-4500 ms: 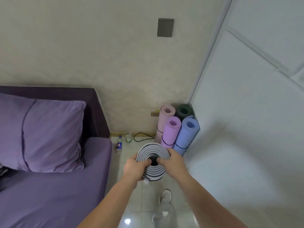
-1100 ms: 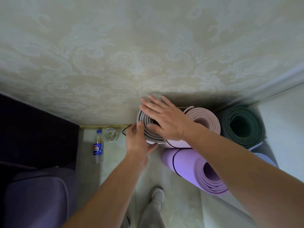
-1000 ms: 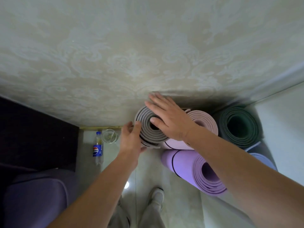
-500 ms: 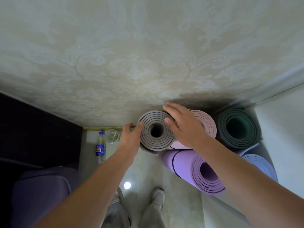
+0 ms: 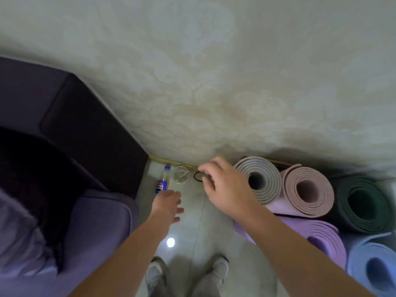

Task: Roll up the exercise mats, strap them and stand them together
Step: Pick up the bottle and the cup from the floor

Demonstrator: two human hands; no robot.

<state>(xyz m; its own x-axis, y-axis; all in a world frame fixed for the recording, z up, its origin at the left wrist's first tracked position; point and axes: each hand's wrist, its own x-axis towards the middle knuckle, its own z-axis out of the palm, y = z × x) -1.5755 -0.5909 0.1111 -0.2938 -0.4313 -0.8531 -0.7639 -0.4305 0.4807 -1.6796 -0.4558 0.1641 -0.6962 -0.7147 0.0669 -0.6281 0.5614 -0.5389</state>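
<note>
Grey rolled foam mat [image 5: 267, 179] stands on end against the wall, right of centre, touching a pink rolled mat [image 5: 319, 181]. Right hand [image 5: 225, 185], fingers loosely curled and apparently empty, is at its left edge. Left hand [image 5: 168, 203] is open and empty at centre.

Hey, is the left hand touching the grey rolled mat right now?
Apart. The head view shows the left hand open over bare floor tile, with the right hand lying between it and the grey mat, which stands by the wall.
</note>
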